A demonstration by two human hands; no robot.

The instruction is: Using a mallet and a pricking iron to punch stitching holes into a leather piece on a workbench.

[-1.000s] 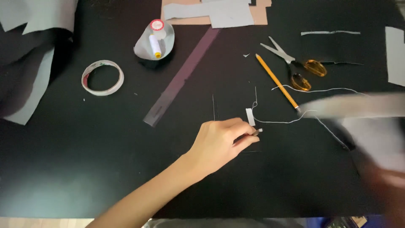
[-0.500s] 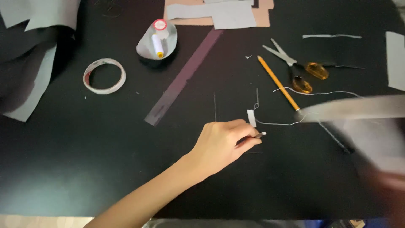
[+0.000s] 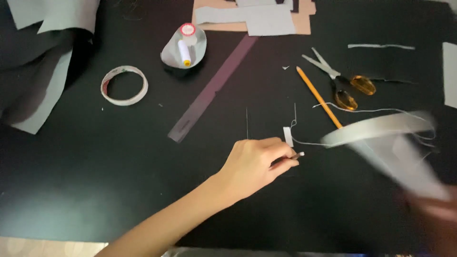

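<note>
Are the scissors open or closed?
Open. The scissors lie flat on the black table with their silver blades spread apart in a V, beside the orange pencil.

Left hand (image 3: 254, 164) pinches small white piece (image 3: 288, 136) on black table (image 3: 95, 190); right hand (image 3: 435, 209) blurred, holding grey strip (image 3: 381, 127).

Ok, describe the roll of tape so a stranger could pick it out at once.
Start at the black tabletop and look to its left part, just right of the grey fabric pieces. There lies the roll of tape, flat and alone. It is the only open ring there: whitish outside, reddish inside, table showing through its middle, unlike the thread spool nearby.
</note>
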